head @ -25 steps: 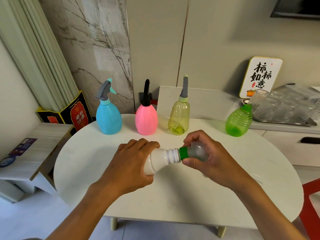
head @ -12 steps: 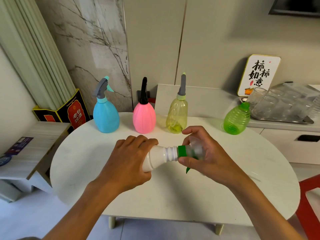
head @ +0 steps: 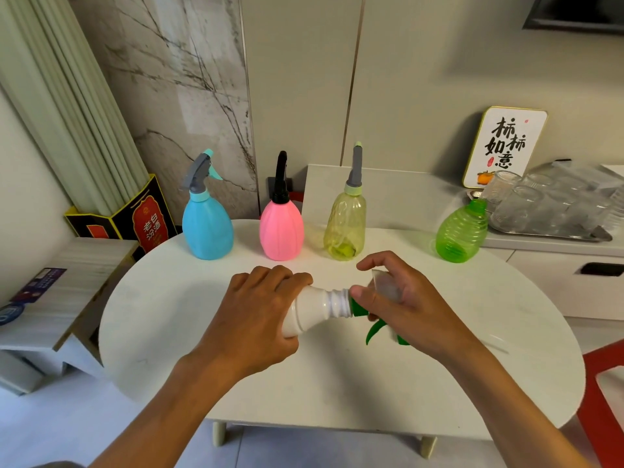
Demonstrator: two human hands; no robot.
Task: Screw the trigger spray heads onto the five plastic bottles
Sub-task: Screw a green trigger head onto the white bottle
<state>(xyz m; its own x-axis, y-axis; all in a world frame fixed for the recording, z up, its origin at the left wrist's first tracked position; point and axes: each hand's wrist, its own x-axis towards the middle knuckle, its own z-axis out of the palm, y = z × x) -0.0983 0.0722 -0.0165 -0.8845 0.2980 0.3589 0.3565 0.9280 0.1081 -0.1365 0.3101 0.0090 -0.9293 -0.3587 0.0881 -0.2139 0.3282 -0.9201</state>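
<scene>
My left hand (head: 256, 312) grips a white bottle (head: 314, 310) lying sideways above the white table (head: 337, 383), its threaded neck pointing right. My right hand (head: 412, 305) holds a clear and green trigger spray head (head: 381, 309) at that neck, with the green trigger hanging below my fingers. At the back of the table stand a blue bottle (head: 206, 228), a pink bottle (head: 281, 229) and a yellow bottle (head: 345, 231), each with a spray head on. A green bottle (head: 462, 233) stands at the back right with no spray head.
A tray of clear glasses (head: 553, 207) and a sign with calligraphy (head: 504, 146) sit on the counter behind the green bottle. A low side table (head: 50, 298) and a dark box (head: 135, 221) are at the left. A red chair (head: 604, 383) is at the right edge.
My right hand has turned the spray head on the white bottle's neck. The green trigger now hangs below my fingers, and more of the thread shows.
</scene>
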